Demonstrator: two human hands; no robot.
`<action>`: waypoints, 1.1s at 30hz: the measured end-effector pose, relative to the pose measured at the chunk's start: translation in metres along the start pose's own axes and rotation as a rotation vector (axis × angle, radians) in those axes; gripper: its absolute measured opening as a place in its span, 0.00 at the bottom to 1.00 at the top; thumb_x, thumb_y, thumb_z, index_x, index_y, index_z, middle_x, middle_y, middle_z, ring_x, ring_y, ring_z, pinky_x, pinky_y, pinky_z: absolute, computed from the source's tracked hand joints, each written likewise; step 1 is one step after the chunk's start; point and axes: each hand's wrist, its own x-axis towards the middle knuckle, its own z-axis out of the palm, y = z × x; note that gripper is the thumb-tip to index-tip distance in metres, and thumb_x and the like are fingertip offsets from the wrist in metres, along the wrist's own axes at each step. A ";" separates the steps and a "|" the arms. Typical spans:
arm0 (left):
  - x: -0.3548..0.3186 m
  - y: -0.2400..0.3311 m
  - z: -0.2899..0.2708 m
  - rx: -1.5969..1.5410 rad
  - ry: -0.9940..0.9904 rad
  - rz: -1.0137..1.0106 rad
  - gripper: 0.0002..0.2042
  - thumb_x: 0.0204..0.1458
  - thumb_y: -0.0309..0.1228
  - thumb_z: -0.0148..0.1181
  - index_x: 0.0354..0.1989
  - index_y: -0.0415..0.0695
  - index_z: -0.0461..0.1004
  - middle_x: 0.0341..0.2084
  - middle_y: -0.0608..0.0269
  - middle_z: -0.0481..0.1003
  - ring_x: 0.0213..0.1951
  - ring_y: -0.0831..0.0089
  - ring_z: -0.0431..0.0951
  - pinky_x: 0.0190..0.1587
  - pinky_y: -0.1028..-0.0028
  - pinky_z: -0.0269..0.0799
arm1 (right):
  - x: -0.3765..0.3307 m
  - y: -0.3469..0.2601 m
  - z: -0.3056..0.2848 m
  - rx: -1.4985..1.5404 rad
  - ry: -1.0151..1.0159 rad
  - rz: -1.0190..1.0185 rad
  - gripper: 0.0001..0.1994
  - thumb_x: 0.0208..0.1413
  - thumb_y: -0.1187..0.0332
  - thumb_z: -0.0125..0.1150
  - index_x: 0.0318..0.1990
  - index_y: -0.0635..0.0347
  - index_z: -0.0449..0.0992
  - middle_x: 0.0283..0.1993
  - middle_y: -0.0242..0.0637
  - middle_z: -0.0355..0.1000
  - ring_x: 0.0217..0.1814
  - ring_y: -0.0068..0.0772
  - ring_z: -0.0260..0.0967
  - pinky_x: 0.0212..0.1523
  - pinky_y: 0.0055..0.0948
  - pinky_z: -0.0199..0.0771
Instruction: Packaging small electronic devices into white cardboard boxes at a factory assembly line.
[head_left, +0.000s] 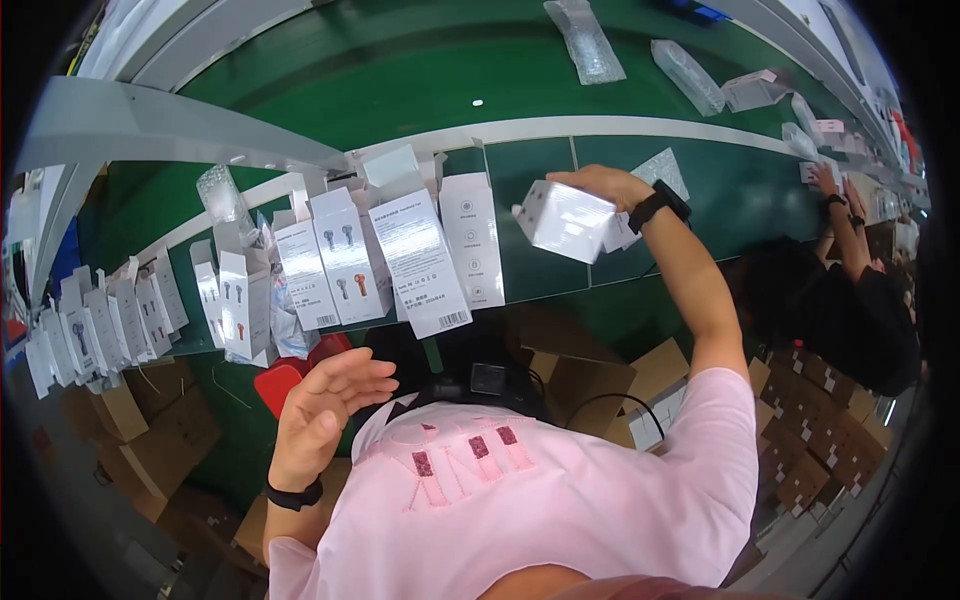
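Observation:
My right hand [603, 184] reaches out over the green bench and grips a small white carton [568, 222] from its far side. The carton is tilted, with a glossy white face towards me. Some of my fingers are hidden behind it. Close to my body, my left hand [333, 402] is raised with its fingers stretched out and nothing in it. Several white cartons with printed pictures stand in a row left of the held one, including a tall carton covered in text [420, 262] and a carton with product pictures [345, 250]. Flaps stick up on several of them.
A bubble-wrap pouch [664, 172] lies beyond my right wrist. More bubble-wrap pouches [585, 45] rest behind the white rail [640, 126]. A grey metal frame [180, 125] crosses the left side. Brown boxes [655, 372] stand below the bench. A co-worker's arms [848, 225] reach in at far right.

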 end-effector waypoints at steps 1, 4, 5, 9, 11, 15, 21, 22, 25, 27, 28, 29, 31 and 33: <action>-0.003 0.000 0.002 0.018 0.012 -0.011 0.38 0.51 0.50 0.62 0.63 0.36 0.58 0.55 0.44 0.68 0.56 0.55 0.71 0.59 0.59 0.65 | 0.012 -0.002 -0.005 0.013 -0.060 0.105 0.24 0.55 0.50 0.62 0.42 0.69 0.79 0.36 0.35 0.77 0.33 0.22 0.72 0.31 0.24 0.71; -0.008 -0.004 0.005 0.058 0.033 -0.022 0.40 0.50 0.53 0.62 0.63 0.35 0.58 0.55 0.43 0.68 0.54 0.55 0.72 0.57 0.59 0.67 | 0.014 0.009 -0.012 -0.083 -0.060 0.120 0.23 0.56 0.51 0.61 0.42 0.68 0.80 0.36 0.35 0.77 0.33 0.22 0.72 0.32 0.24 0.72; -0.009 -0.005 0.006 0.055 0.046 -0.028 0.41 0.49 0.53 0.62 0.63 0.35 0.58 0.55 0.43 0.68 0.54 0.55 0.72 0.58 0.59 0.66 | 0.005 0.011 -0.010 0.032 -0.148 -0.143 0.24 0.57 0.49 0.59 0.40 0.68 0.80 0.36 0.36 0.77 0.32 0.23 0.73 0.30 0.24 0.73; 0.000 -0.003 0.005 0.066 0.085 -0.062 0.42 0.48 0.54 0.63 0.63 0.34 0.58 0.55 0.43 0.68 0.54 0.55 0.72 0.58 0.60 0.66 | 0.009 0.030 -0.012 -0.133 -0.171 0.202 0.27 0.56 0.46 0.58 0.33 0.69 0.79 0.25 0.36 0.74 0.23 0.22 0.72 0.22 0.21 0.72; -0.003 -0.006 0.004 0.076 0.101 -0.042 0.43 0.47 0.55 0.62 0.63 0.34 0.58 0.54 0.43 0.68 0.54 0.55 0.72 0.57 0.60 0.66 | -0.022 0.009 0.009 -0.402 -0.218 0.189 0.28 0.54 0.44 0.59 0.30 0.68 0.79 0.18 0.33 0.71 0.19 0.19 0.69 0.20 0.18 0.70; -0.001 -0.002 0.004 0.043 0.043 -0.032 0.41 0.49 0.51 0.63 0.64 0.34 0.58 0.56 0.44 0.68 0.56 0.56 0.70 0.60 0.59 0.63 | -0.016 0.034 0.002 -0.259 -0.145 0.056 0.28 0.53 0.43 0.60 0.27 0.66 0.78 0.16 0.28 0.68 0.15 0.16 0.64 0.12 0.15 0.57; 0.013 0.012 0.026 0.031 -0.156 -0.082 0.46 0.41 0.51 0.68 0.64 0.33 0.57 0.55 0.41 0.68 0.57 0.53 0.70 0.61 0.59 0.61 | -0.033 0.039 0.006 -0.344 -0.038 -0.075 0.25 0.55 0.45 0.60 0.23 0.60 0.76 0.14 0.23 0.61 0.12 0.13 0.54 0.12 0.15 0.48; 0.020 0.014 0.032 -0.015 -0.190 -0.092 0.47 0.38 0.47 0.71 0.64 0.32 0.57 0.56 0.41 0.68 0.58 0.53 0.70 0.63 0.59 0.59 | -0.035 0.040 0.006 -0.433 -0.057 -0.031 0.24 0.55 0.45 0.60 0.24 0.59 0.77 0.15 0.23 0.62 0.13 0.13 0.54 0.13 0.14 0.48; 0.038 0.018 0.043 0.037 -0.313 -0.082 0.47 0.36 0.44 0.72 0.64 0.32 0.57 0.56 0.42 0.68 0.59 0.54 0.69 0.64 0.60 0.58 | -0.052 0.033 0.010 -0.399 -0.143 0.034 0.24 0.56 0.44 0.59 0.21 0.57 0.76 0.15 0.22 0.61 0.13 0.12 0.53 0.13 0.15 0.47; 0.047 0.020 0.040 0.097 -0.390 -0.050 0.44 0.40 0.41 0.71 0.65 0.34 0.56 0.58 0.45 0.65 0.60 0.57 0.67 0.64 0.61 0.58 | -0.073 0.023 0.015 -0.416 -0.169 0.064 0.23 0.57 0.48 0.59 0.19 0.57 0.75 0.14 0.23 0.60 0.16 0.12 0.54 0.16 0.16 0.50; 0.052 0.022 0.040 0.166 -0.468 -0.014 0.42 0.45 0.38 0.69 0.67 0.36 0.54 0.60 0.48 0.63 0.62 0.59 0.65 0.64 0.62 0.58 | -0.080 0.021 0.014 -0.534 -0.178 -0.115 0.22 0.57 0.51 0.60 0.19 0.59 0.75 0.14 0.23 0.60 0.18 0.13 0.53 0.18 0.19 0.50; 0.053 0.022 0.040 0.168 -0.462 -0.012 0.42 0.45 0.38 0.69 0.67 0.36 0.54 0.60 0.48 0.63 0.62 0.59 0.65 0.64 0.62 0.58 | -0.085 0.016 0.013 -0.655 -0.196 -0.297 0.22 0.58 0.53 0.60 0.19 0.60 0.74 0.14 0.24 0.59 0.19 0.14 0.52 0.19 0.21 0.51; 0.054 0.018 0.039 0.185 -0.466 0.009 0.40 0.45 0.38 0.69 0.66 0.36 0.56 0.61 0.49 0.63 0.61 0.60 0.65 0.63 0.63 0.59 | -0.092 -0.002 0.019 -0.711 0.094 -0.459 0.21 0.58 0.57 0.60 0.21 0.66 0.70 0.14 0.30 0.59 0.21 0.19 0.51 0.22 0.28 0.52; 0.055 0.016 0.042 0.178 -0.452 -0.008 0.40 0.45 0.38 0.68 0.65 0.36 0.57 0.61 0.49 0.64 0.61 0.60 0.66 0.63 0.63 0.59 | -0.076 -0.016 0.023 -0.907 0.347 -0.525 0.21 0.58 0.56 0.59 0.24 0.68 0.72 0.17 0.41 0.59 0.21 0.25 0.54 0.25 0.29 0.57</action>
